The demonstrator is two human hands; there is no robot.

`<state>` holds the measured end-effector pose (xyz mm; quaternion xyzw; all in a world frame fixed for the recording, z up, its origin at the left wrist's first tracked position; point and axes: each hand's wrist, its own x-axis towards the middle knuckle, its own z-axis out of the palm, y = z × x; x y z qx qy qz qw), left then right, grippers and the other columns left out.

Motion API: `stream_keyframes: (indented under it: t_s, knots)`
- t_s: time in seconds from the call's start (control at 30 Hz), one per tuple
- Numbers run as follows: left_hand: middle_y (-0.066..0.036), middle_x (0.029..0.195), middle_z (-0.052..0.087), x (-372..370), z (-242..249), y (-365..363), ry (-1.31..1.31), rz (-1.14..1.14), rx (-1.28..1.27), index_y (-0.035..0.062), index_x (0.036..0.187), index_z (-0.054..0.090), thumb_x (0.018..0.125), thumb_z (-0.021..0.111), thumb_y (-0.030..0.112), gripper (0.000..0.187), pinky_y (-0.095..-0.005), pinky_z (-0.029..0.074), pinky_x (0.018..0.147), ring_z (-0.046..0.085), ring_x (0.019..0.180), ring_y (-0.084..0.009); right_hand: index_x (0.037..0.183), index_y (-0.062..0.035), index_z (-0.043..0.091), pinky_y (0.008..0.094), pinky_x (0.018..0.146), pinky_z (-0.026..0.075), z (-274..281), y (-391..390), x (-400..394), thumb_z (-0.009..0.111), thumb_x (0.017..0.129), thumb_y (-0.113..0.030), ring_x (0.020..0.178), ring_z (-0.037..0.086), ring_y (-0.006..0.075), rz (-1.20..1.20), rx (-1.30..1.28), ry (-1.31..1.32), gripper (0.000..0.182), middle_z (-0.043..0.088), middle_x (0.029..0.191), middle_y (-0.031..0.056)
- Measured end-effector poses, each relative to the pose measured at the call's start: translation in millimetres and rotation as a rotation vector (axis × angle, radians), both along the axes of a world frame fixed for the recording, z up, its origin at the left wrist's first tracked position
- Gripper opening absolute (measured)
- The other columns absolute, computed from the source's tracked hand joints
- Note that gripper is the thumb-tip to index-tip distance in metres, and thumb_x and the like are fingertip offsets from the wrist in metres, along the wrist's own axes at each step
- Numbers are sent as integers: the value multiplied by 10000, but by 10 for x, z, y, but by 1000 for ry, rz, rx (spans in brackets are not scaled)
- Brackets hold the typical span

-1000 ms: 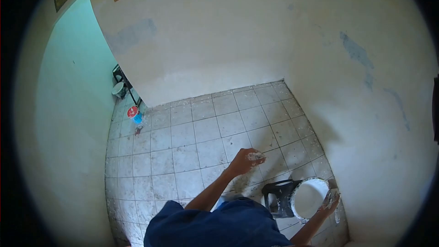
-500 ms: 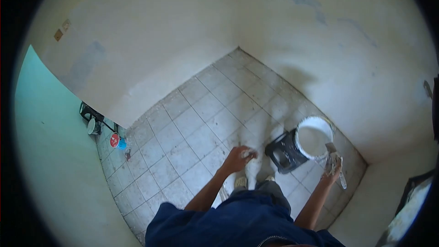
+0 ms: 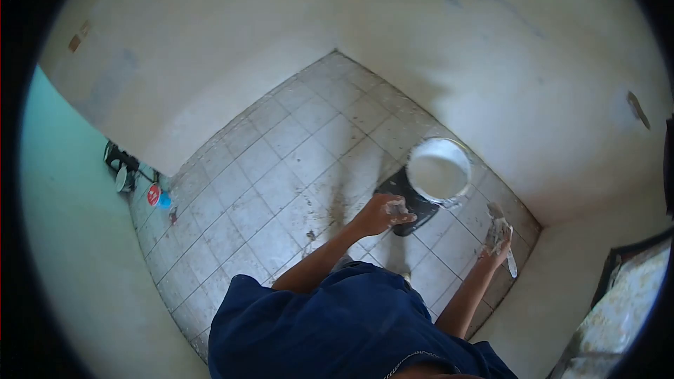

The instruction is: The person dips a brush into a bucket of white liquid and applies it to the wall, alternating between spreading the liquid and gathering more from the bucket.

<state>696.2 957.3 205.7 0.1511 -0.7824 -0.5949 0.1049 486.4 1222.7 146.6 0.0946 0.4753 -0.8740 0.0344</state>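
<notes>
My left hand (image 3: 385, 215) is in front of my body, above the near side of a black stool-like stand (image 3: 400, 188). Its fingers are curled and smeared with white paste; whether something small is inside, I cannot make out. To the right, my right hand (image 3: 497, 240), coated in the same paste, is closed around a putty knife (image 3: 512, 264). The blade points away from me and the pale handle end sticks out below. Between and beyond the hands, a white bucket (image 3: 465, 149) with whitish contents sits at the stand, its rim smeared.
Pale tiled floor (image 3: 281, 168) meets plastered walls (image 3: 491, 70) at a corner ahead. By the green wall (image 3: 63, 196) at left are a red-and-blue tub (image 3: 156, 195), a pale cup (image 3: 124, 180) and dark items. A dark-framed, stained panel (image 3: 625, 309) is at lower right.
My view has shifted, and I now stand closer to the bucket and stand. My left hand now overlaps the stand. The putty knife in my right hand is farther from the bucket's rim.
</notes>
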Motion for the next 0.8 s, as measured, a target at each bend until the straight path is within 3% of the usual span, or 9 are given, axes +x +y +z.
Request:
stream_keyframes:
  t_s: [0.03, 0.07, 0.1, 0.27, 0.37, 0.47, 0.57, 0.67, 0.8]
  knots:
    - [-74, 747, 631, -129, -127, 150, 71, -20, 17, 27, 816, 640, 740, 700, 252, 246, -264, 458, 656, 588, 721, -125, 1161, 38, 439, 328, 819, 454, 100, 90, -50, 494, 865, -267, 962, 538, 256, -17, -7, 28, 429, 511, 1086, 149]
    - [-73, 768, 640, -190, -79, 343, 128, -22, -231, 32, 898, 646, 772, 667, 206, 217, -263, 471, 686, 593, 748, -115, 1169, 36, 433, 330, 817, 457, 225, 186, -28, 495, 864, -283, 967, 538, 259, -30, -5, 50, 446, 510, 1092, 150]
    - [-81, 841, 645, -363, -297, 463, -51, 43, 24, 25, 964, 634, 796, 632, 157, 213, -272, 477, 735, 602, 806, -133, 1177, 35, 426, 332, 814, 459, 277, 349, -54, 496, 863, -298, 971, 537, 261, -34, -3, 72, 463, 509, 1098, 150]
    - [-92, 955, 635, -808, -58, 1057, 177, 19, -23, 0, 1012, 586, 830, 572, 125, 222, -276, 482, 762, 603, 856, -146, 1222, 27, 391, 345, 816, 449, 74, 1002, -337, 513, 837, -328, 1017, 517, 250, 86, 55, 131, 537, 495, 1135, 160]
    - [-126, 817, 637, -782, 454, 1395, 302, 274, -1, -41, 915, 596, 830, 587, 153, 213, -284, 459, 652, 581, 737, -162, 1219, 24, 396, 337, 819, 439, 177, 1034, -290, 513, 816, -343, 1049, 494, 239, 182, 166, 199, 557, 484, 1151, 158]
    - [-130, 836, 641, -793, 114, 1216, 275, 86, -261, -37, 917, 605, 820, 589, 119, 185, -291, 468, 677, 596, 758, -184, 1223, 48, 382, 371, 897, 409, 180, 863, -524, 492, 827, -305, 1092, 468, 259, 161, -10, 4, 542, 472, 1165, 166]
    - [-118, 810, 639, -767, -245, 1051, 352, 181, -78, -43, 917, 606, 828, 569, 121, 190, -286, 471, 685, 598, 756, -172, 1205, 51, 391, 392, 908, 422, -68, 768, -764, 519, 820, -262, 1060, 496, 278, 261, -196, 69, 512, 484, 1150, 170]
    - [-108, 783, 629, -767, -58, 935, 70, 309, 48, -46, 913, 592, 857, 513, 118, 190, -284, 470, 686, 597, 743, -167, 1191, 46, 404, 388, 863, 461, 4, 573, -803, 541, 817, -203, 1012, 528, 282, 250, -262, 4, 470, 505, 1113, 168]
    - [-87, 748, 603, -1018, -408, 666, 194, 359, 51, -34, 907, 557, 874, 467, 118, 179, -278, 453, 702, 581, 737, -149, 1163, 26, 430, 383, 805, 496, -24, 414, -884, 549, 818, -140, 958, 558, 276, 190, -295, -105, 400, 541, 1043, 152]
